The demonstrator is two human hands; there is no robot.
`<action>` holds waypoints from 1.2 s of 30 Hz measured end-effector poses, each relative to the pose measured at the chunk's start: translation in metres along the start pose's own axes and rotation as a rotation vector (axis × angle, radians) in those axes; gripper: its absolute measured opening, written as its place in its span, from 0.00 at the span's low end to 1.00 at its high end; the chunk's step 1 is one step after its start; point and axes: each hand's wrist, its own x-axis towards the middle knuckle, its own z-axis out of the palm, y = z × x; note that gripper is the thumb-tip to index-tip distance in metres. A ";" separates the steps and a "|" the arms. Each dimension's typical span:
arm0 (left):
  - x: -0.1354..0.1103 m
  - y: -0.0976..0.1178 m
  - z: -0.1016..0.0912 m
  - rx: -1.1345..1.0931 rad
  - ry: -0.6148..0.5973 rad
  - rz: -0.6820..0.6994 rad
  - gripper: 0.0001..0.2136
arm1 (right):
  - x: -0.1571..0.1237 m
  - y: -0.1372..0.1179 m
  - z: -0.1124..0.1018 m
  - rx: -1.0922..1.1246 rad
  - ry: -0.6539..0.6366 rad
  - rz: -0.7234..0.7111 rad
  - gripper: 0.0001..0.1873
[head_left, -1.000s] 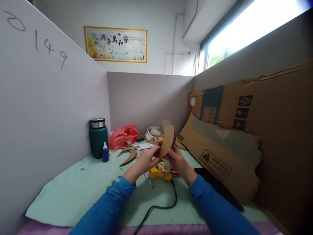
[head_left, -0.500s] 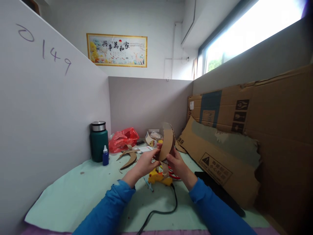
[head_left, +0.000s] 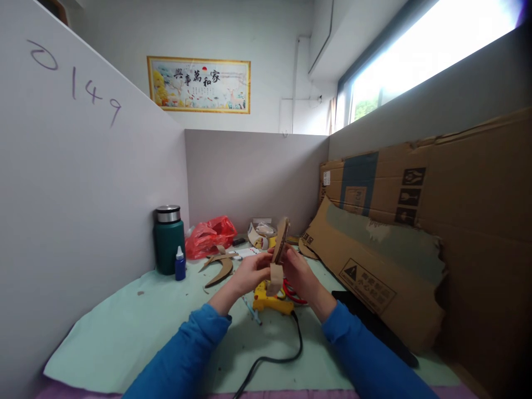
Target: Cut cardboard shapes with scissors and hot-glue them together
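Both my hands hold a curved brown cardboard piece (head_left: 281, 239) upright above the table, seen almost edge-on. My left hand (head_left: 251, 274) pinches its lower left side, where a short cardboard strip (head_left: 274, 278) hangs down. My right hand (head_left: 300, 272) grips it from the right, fingers closed. Just below my hands lies a yellow glue gun (head_left: 269, 300) on the pale green mat (head_left: 124, 327), its black cord (head_left: 279, 354) running toward me.
A dark green flask (head_left: 168, 239) and a small blue bottle (head_left: 179, 264) stand at the left partition. A red plastic bag (head_left: 208, 235), cardboard offcuts (head_left: 220, 265) and a tape roll (head_left: 258, 237) lie behind. Large cardboard sheets (head_left: 374, 255) lean on the right wall.
The cardboard piece has been turned from showing its broad face to nearly edge-on and lowered a little. The view shifted slightly between the earliest frame and now.
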 end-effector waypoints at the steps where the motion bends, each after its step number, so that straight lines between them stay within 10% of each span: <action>1: -0.001 0.001 0.003 -0.100 -0.007 -0.051 0.15 | 0.000 0.000 0.000 -0.003 0.018 0.017 0.18; 12: -0.009 -0.010 0.008 -0.731 -0.100 -0.276 0.20 | -0.003 0.007 0.003 0.080 0.016 0.232 0.16; 21: -0.006 -0.015 0.006 -0.824 -0.054 -0.323 0.20 | -0.002 0.009 0.004 0.071 0.025 0.280 0.19; 25: -0.002 -0.006 -0.006 -0.724 0.148 -0.216 0.19 | 0.000 0.012 -0.002 -0.453 0.102 0.087 0.17; 28: 0.001 0.000 -0.020 -0.634 0.299 -0.158 0.19 | -0.005 0.012 -0.008 -1.059 -0.115 -0.018 0.18; 36: 0.007 -0.006 -0.040 -0.687 0.554 -0.164 0.17 | -0.020 0.019 -0.003 -1.843 -0.451 0.199 0.20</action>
